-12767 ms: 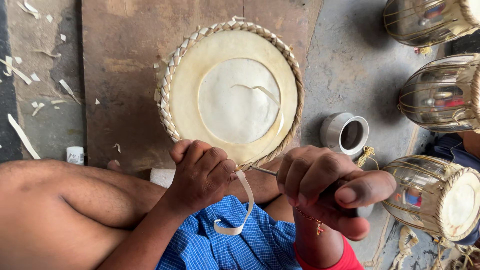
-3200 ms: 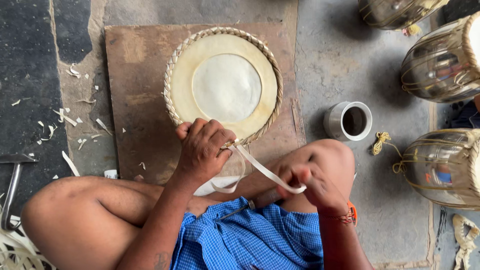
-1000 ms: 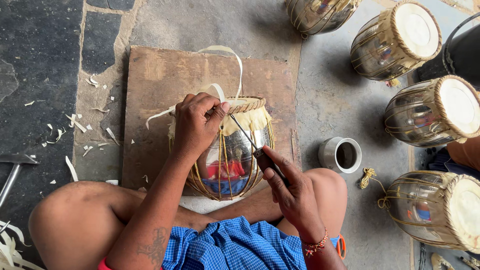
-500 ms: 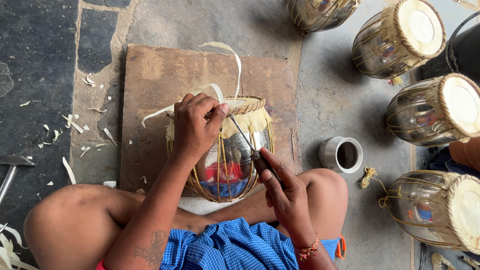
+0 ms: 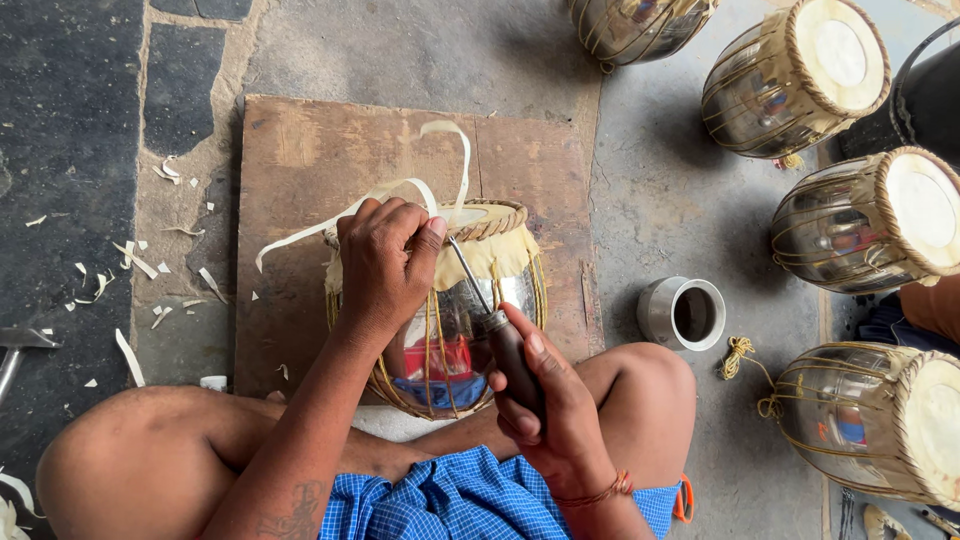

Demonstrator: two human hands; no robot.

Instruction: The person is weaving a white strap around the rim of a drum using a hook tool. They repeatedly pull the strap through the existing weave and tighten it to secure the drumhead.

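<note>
A shiny metal drum with a pale skin head and thin lacing lies tilted on a wooden board in front of my crossed legs. My left hand presses down on its braided rim, beside a loose pale hide strip that curls up from the rim. My right hand grips the dark handle of a thin metal awl, whose tip points up to the rim under my left fingers.
Several finished metal drums lie at the right. A small metal cup stands on the grey floor beside my right knee, near a yellow cord. Pale hide scraps litter the left. A hammer lies at the left edge.
Earlier the drum stood head-up and my hands pulled a strip. It now lies tilted; over the last second my right hand slid down the awl handle, and the view moved closer.
</note>
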